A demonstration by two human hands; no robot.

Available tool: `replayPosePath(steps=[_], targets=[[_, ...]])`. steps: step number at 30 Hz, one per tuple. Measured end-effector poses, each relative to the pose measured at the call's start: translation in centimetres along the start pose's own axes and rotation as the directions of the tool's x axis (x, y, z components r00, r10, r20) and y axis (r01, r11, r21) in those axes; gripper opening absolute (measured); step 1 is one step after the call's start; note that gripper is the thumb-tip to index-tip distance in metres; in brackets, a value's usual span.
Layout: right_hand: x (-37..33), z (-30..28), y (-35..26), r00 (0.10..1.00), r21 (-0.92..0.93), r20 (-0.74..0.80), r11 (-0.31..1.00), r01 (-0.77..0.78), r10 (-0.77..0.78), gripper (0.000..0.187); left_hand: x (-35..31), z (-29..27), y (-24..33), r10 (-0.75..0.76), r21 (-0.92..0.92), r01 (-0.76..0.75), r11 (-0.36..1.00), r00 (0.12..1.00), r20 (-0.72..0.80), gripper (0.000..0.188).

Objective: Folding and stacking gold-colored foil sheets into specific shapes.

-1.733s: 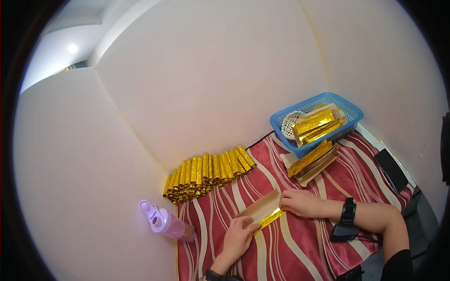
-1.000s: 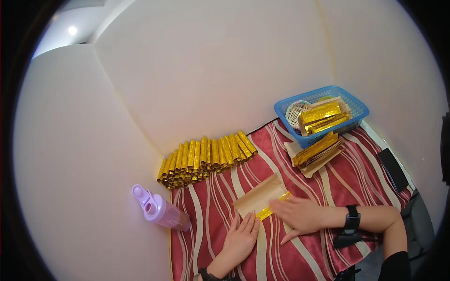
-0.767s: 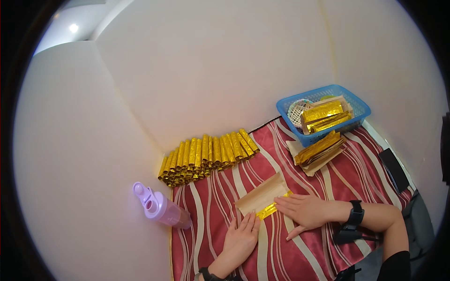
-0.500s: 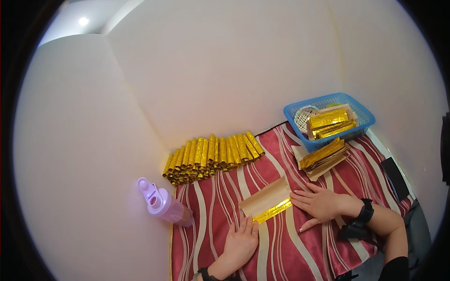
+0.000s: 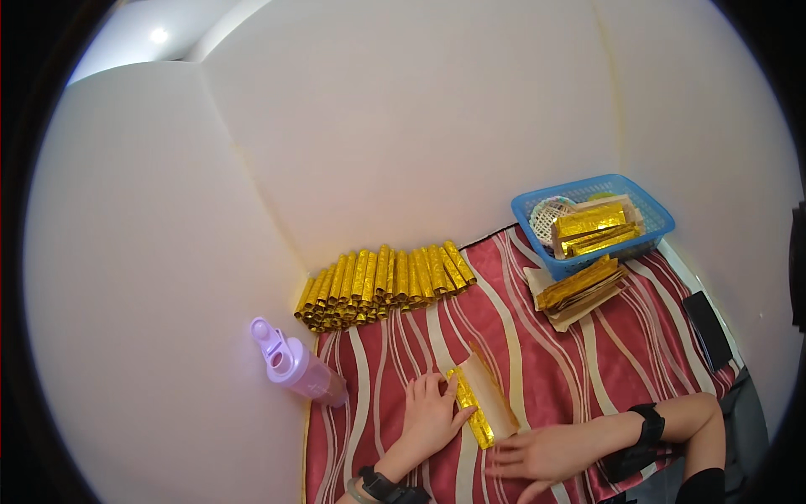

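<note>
A sheet of brown paper with a shiny gold strip along one side (image 5: 494, 395) lies aslant on the striped cloth, its brown side curling up. My left hand (image 5: 431, 417) grips its gold edge, the index finger near the far end and the thumb across the strip. Beside the near end is my right hand (image 5: 546, 454), fingers stretched out and slightly blurred; whether they touch the paper I cannot tell. Beyond my left hand, many gold paper rolls (image 5: 382, 281) are piled against the wall. A stack of folded gold and brown papers (image 5: 581, 290) rests in front of the basket.
A blue plastic basket (image 5: 522, 220) at the far right holds more gold papers and a small woven item (image 5: 551, 218). A purple shaker bottle (image 5: 295, 370) stands at the left by the wall. A dark phone (image 5: 708, 330) lies near the right edge of the red striped cloth (image 5: 579, 361).
The paper has been turned so its gold strip now runs along the left side. My left hand has moved up along it; my right hand has come down toward me.
</note>
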State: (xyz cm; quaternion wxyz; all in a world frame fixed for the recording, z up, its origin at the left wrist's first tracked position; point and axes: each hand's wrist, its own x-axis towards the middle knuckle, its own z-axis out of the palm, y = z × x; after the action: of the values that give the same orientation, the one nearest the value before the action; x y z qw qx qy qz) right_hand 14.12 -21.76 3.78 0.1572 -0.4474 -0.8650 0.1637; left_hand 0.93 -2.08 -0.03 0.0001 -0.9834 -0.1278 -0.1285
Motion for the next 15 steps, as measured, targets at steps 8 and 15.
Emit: replayPosePath(steps=[8,15], targets=[[-0.7,-5.2,3.0,0.799,0.433,-0.474,0.888,-0.154,0.369,0.027,-0.1,0.6,-0.2,0.464,-0.334,-0.396,0.855,0.873,0.152,0.046],[-1.6,0.2,8.0,0.931,0.078,-0.144,0.941,-0.328,0.336,0.058,0.1,-0.7,-0.2,0.362,-0.193,-0.330,0.924,0.918,0.162,0.042]])
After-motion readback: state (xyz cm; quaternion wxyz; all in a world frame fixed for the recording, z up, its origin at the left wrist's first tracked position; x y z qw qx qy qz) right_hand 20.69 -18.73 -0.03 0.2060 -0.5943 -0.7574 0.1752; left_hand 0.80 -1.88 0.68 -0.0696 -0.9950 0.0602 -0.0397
